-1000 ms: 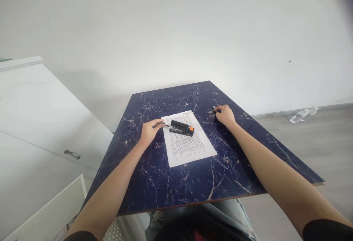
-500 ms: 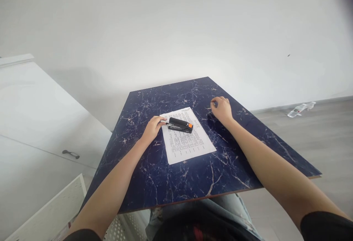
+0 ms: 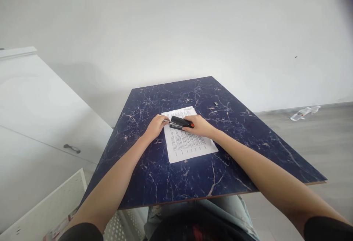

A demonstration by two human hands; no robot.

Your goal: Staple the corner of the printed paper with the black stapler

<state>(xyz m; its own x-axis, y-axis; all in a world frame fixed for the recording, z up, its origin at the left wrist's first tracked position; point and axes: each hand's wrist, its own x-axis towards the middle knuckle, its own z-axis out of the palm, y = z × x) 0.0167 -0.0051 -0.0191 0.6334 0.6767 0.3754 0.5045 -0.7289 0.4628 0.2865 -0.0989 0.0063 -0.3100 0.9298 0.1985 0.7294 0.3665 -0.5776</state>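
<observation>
A black stapler (image 3: 179,121) with an orange patch at its right end lies across a printed sheet of paper (image 3: 190,147). At the stapler's left end, my left hand (image 3: 156,127) pinches the slim metal part that sticks out there. My right hand (image 3: 200,125) is wrapped around the orange-marked end, thumb in front and fingers behind. Part of the paper is hidden under the stapler and my right hand. Farther back on the right lies a small grey piece (image 3: 216,104), possibly a strip of staples.
The dark blue marbled table (image 3: 154,182) has its front edge close to my lap. A white cabinet (image 3: 49,112) stands to the left, above a perforated white bin or rack (image 3: 46,211). A clear plastic bottle (image 3: 305,113) lies on the floor at right.
My right hand has moved left and toward me from the table's right side, leaving the small grey piece there, and has taken hold of the stapler. My left hand keeps its pinch.
</observation>
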